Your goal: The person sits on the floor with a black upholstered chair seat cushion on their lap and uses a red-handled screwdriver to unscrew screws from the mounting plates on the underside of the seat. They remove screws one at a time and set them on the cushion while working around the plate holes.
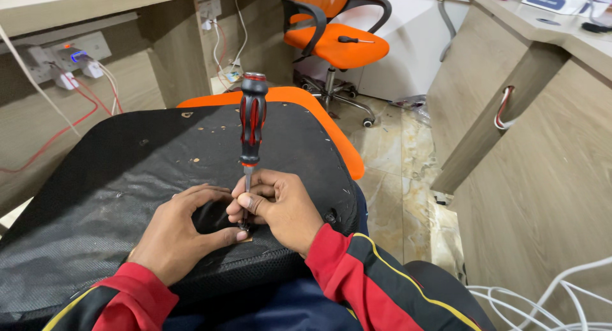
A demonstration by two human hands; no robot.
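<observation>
Orange office chair (338,41), wooden desks (542,146), marbled tile floor (395,159), wall sockets (64,60).

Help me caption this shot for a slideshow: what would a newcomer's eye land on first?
First, the red-and-black screwdriver standing upright mid-frame, its shaft pinched by the right hand while the left hand rests beside the tip on a black seat underside. Next, the orange chair behind, with a small screwdriver lying on its seat.

Even, soft indoor light, faint shadows, sharp focus, slight wide-angle stretch at edges.
</observation>
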